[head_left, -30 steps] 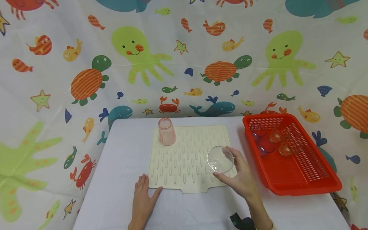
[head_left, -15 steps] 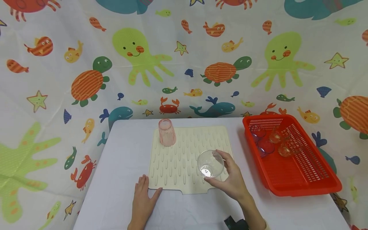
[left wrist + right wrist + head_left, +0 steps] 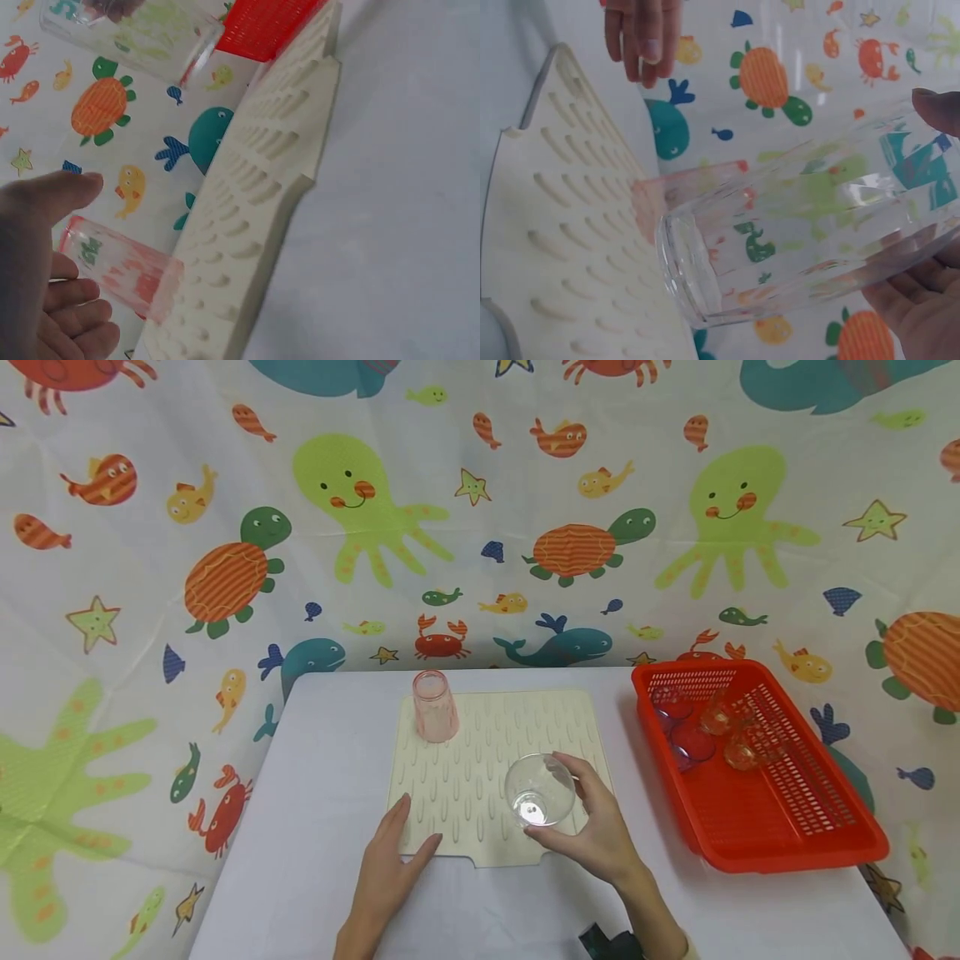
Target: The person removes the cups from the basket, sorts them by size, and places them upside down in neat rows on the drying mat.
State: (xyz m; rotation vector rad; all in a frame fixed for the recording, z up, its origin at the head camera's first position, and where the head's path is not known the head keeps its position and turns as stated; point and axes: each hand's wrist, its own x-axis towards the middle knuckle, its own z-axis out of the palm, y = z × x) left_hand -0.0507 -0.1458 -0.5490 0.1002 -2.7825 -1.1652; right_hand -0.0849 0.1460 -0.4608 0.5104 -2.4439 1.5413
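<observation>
My right hand [image 3: 596,822] grips a clear drinking glass [image 3: 538,789] by its side, thumb and fingers around it. In the right wrist view the thick base of the clear glass [image 3: 795,232] points toward the cream ridged drying mat [image 3: 562,247], apparently just above it. A pink glass [image 3: 436,710] stands on the far left corner of the drying mat [image 3: 487,727], narrower end up. My left hand [image 3: 386,872] is over the mat's near left corner, fingers loosely extended, holding nothing. The left wrist view shows its thumb and fingers apart, with the pink glass [image 3: 124,270] beyond.
A red plastic basket [image 3: 780,810] stands at the table's right, with several purple and amber-tinted glasses [image 3: 742,750] at its far end. White cloth covers the table [image 3: 315,743]. Behind it hangs a sea-animal print curtain [image 3: 480,535]. A dark device [image 3: 611,943] sits at the right wrist.
My right hand has carried the clear glass leftward over the mat. My left hand has left its flat place by the mat's corner and shifted slightly right, thumb and fingers apart.
</observation>
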